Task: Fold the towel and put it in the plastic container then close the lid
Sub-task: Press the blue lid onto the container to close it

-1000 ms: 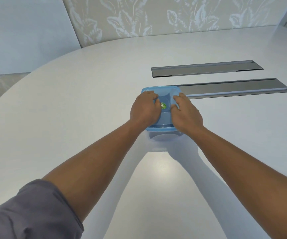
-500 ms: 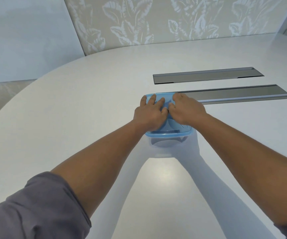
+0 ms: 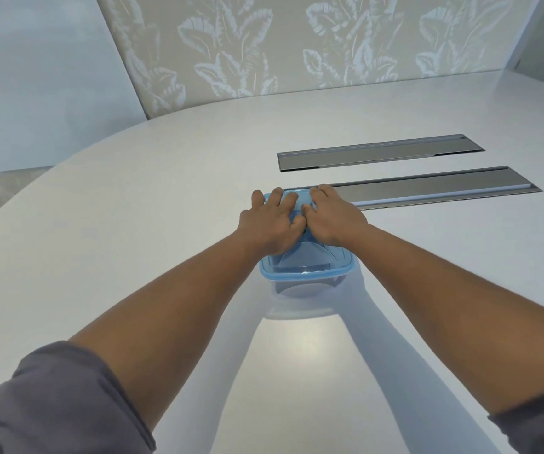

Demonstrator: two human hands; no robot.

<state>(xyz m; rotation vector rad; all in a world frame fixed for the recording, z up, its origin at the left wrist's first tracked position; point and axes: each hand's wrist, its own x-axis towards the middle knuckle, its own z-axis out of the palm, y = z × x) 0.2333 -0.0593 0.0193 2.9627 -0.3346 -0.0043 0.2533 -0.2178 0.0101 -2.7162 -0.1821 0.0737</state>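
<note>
left hand [image 3: 269,222], right hand [image 3: 332,217] flat on lid [image 3: 309,262]

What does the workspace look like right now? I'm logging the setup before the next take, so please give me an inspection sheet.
Surface: white rounded table, with two long grey metal panels set flush in it.
Job's things: clear plastic container on the table, blue lid sitting on it; towel not visible through the wall.
Clutter: nothing seen.
Hands: left hand and right hand lie side by side on the far half of the lid, fingers spread fairly flat, pressing down.
Cables: nothing seen.
Surroundings: wall with a pale leaf pattern behind the table; plain panel to the left.
</note>
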